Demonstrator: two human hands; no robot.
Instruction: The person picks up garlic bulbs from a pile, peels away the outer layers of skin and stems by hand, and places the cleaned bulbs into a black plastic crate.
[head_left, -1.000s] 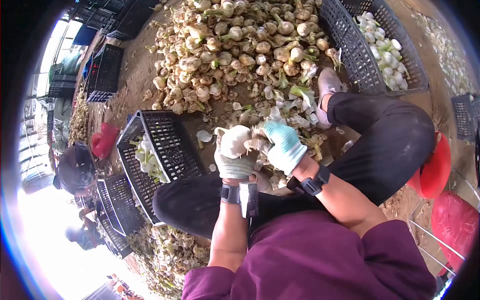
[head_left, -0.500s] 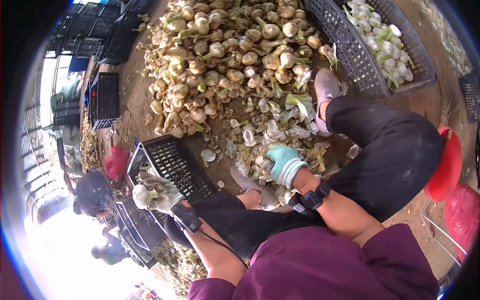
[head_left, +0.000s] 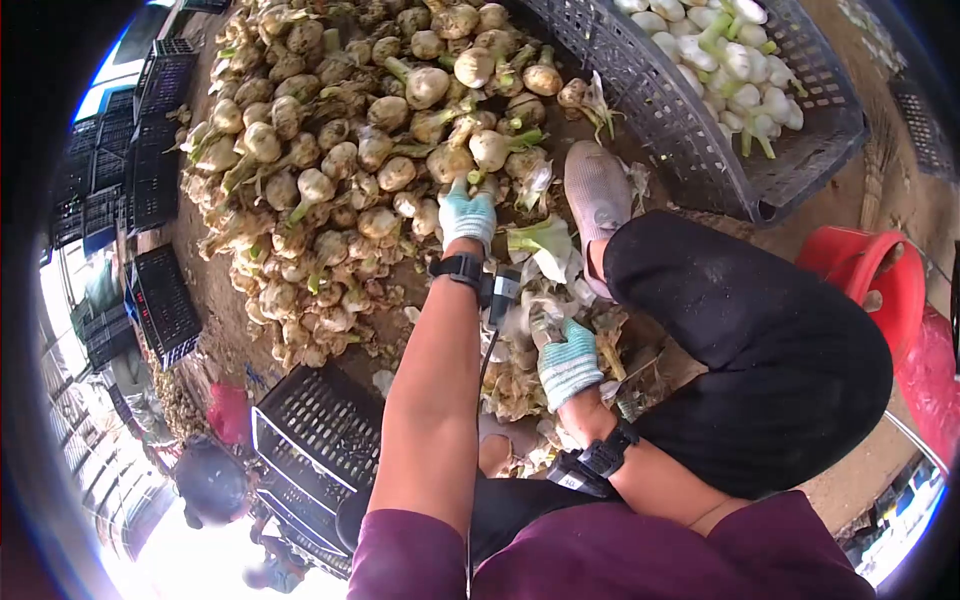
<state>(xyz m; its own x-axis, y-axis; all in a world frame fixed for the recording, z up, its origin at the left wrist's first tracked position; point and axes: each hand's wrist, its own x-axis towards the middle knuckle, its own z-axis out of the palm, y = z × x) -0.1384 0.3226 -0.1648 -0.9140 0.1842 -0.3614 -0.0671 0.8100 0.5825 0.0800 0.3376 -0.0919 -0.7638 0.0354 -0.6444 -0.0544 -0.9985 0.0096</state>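
My left hand (head_left: pixel 467 217), in a pale green and white glove, reaches to the near edge of a big heap of unpeeled garlic bulbs (head_left: pixel 315 187). Its fingers close around a garlic bulb (head_left: pixel 450 163), partly hidden by the glove. Lower down, my right hand (head_left: pixel 568 366), gloved alike, is curled closed over a litter of papery skins (head_left: pixel 515 385) between my feet. Something greyish shows at its fingertips; I cannot make out what it is. Dark devices are strapped to both wrists.
A black crate (head_left: pixel 690 135) at upper right holds peeled white bulbs (head_left: pixel 745 70). Another black crate (head_left: pixel 320 425) stands at lower left, near a person in a dark cap (head_left: pixel 212 480). A red plastic stool (head_left: pixel 885 290) is beside my bent knee.
My left hand has moved from the left-hand crate, where it held a whitish bulb, up to the heap; that bulb is out of it. My right hand stays low over the skins. The view has shifted.
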